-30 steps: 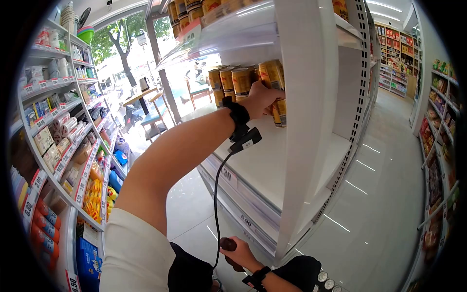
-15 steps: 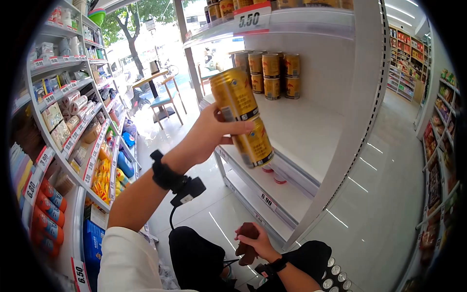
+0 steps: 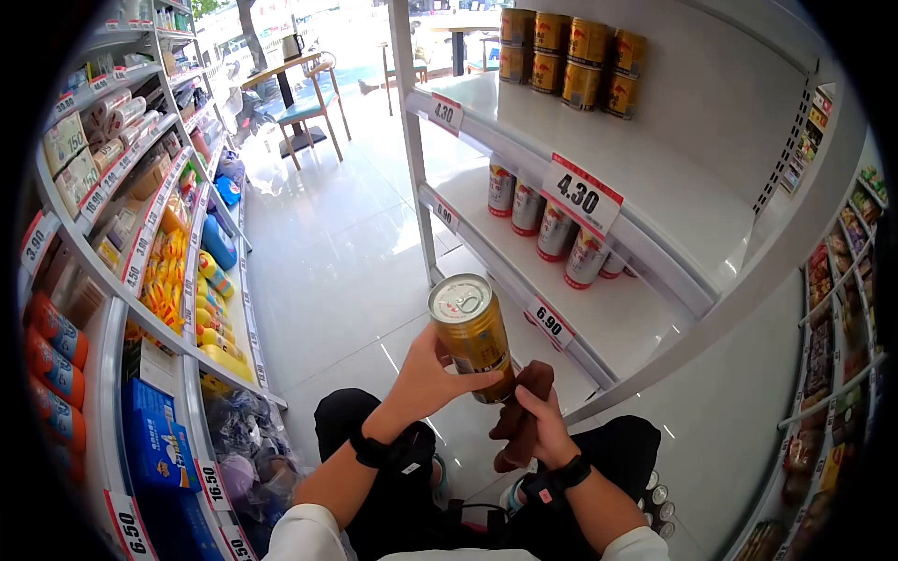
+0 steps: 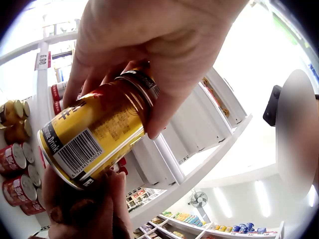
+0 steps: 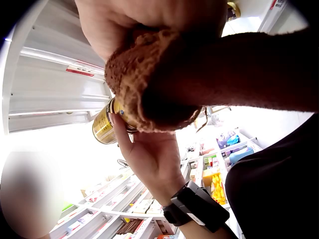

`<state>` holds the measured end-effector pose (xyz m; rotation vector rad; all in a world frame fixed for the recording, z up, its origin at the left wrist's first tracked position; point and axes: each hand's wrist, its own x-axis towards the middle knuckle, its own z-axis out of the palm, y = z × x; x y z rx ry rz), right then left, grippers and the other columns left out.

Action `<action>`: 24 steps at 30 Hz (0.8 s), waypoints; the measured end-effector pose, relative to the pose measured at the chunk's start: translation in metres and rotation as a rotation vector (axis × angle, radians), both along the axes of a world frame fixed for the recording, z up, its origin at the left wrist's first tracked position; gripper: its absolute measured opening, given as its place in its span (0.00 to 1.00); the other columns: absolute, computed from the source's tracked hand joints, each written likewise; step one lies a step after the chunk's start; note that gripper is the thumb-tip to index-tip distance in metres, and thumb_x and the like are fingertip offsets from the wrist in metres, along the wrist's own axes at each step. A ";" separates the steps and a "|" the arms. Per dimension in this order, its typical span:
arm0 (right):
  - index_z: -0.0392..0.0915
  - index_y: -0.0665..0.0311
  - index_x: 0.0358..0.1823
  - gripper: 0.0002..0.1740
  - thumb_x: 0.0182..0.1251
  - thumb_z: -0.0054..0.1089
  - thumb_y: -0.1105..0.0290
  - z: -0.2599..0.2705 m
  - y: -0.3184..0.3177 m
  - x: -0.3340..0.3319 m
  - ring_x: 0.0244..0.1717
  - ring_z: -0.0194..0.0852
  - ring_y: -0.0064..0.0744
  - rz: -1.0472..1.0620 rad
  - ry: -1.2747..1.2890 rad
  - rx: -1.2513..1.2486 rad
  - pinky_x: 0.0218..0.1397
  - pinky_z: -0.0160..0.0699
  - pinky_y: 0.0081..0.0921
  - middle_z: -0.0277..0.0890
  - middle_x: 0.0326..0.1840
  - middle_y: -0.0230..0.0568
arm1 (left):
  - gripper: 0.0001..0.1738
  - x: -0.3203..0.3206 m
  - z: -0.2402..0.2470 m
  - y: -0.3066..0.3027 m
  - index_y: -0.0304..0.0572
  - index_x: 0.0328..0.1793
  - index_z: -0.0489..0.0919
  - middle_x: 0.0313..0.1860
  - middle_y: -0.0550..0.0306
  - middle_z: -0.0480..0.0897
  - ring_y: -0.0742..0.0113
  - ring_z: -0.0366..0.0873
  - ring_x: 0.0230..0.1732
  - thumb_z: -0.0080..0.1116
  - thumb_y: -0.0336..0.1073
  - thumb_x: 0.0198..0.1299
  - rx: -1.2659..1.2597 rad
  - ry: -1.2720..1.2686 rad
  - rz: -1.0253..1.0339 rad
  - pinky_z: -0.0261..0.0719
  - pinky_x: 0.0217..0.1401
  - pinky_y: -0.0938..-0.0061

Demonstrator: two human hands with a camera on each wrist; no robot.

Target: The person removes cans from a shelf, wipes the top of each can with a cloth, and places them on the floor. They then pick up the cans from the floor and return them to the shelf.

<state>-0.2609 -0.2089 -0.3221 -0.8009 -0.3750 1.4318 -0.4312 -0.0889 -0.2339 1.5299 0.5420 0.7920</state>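
In the head view my left hand [image 3: 419,381] grips a pair of gold drink cans [image 3: 475,338] set end to end, tilted, with the silver top of one facing up. The seam between them shows beside the thumb in the left wrist view, where a barcode [image 4: 79,153] marks the lower can. My right hand [image 3: 554,432] holds a bunched brown cloth [image 3: 520,423] at the bottom end of the cans. From the right wrist, the cloth's rough folds [image 5: 137,82] hide part of the cans.
Stacked gold cans [image 3: 585,61] stand on the upper shelf. Red-and-silver cans [image 3: 557,232] line the lower one, behind price tags [image 3: 582,194]. Household goods fill the shelving [image 3: 178,271] at left. Can tops [image 3: 659,500] show on the floor by my right knee.
My left hand has taken the two gold cans off the shelf and brought them down to the cloth. The right hand has raised the cloth slightly. The head view has tipped downward.
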 end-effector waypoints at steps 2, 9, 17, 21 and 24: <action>0.64 0.59 0.64 0.27 0.68 0.67 0.70 -0.001 0.001 -0.002 0.46 0.77 0.32 -0.006 0.001 -0.015 0.48 0.81 0.32 0.72 0.51 0.38 | 0.46 0.002 -0.013 0.002 0.33 0.72 0.66 0.66 0.50 0.77 0.61 0.74 0.70 0.81 0.33 0.50 -0.016 -0.019 -0.023 0.70 0.75 0.61; 0.67 0.61 0.60 0.22 0.70 0.66 0.69 0.004 0.008 -0.012 0.41 0.79 0.30 -0.013 -0.012 0.012 0.42 0.82 0.31 0.75 0.46 0.38 | 0.46 0.020 -0.038 -0.005 0.36 0.76 0.60 0.65 0.51 0.74 0.64 0.71 0.68 0.75 0.33 0.55 0.186 -0.172 -0.017 0.68 0.72 0.66; 0.69 0.63 0.61 0.27 0.64 0.74 0.69 0.018 0.016 -0.030 0.52 0.77 0.28 -0.085 -0.170 0.059 0.56 0.76 0.27 0.75 0.51 0.36 | 0.39 0.023 -0.036 0.006 0.35 0.67 0.68 0.55 0.51 0.81 0.66 0.81 0.54 0.78 0.36 0.54 0.188 -0.280 0.238 0.80 0.58 0.69; 0.74 0.66 0.58 0.29 0.59 0.79 0.63 0.029 0.022 -0.011 0.53 0.75 0.26 -0.029 -0.859 0.166 0.60 0.73 0.26 0.77 0.50 0.36 | 0.30 0.016 -0.016 0.016 0.34 0.63 0.72 0.51 0.52 0.83 0.68 0.82 0.49 0.73 0.38 0.60 0.053 -0.263 0.212 0.82 0.54 0.70; 0.73 0.64 0.59 0.27 0.62 0.76 0.67 0.041 0.038 -0.006 0.52 0.75 0.27 -0.288 -1.024 0.130 0.59 0.73 0.26 0.77 0.47 0.36 | 0.28 0.004 -0.017 0.017 0.34 0.63 0.71 0.51 0.53 0.83 0.68 0.83 0.49 0.71 0.38 0.63 -0.083 -0.255 0.136 0.81 0.54 0.70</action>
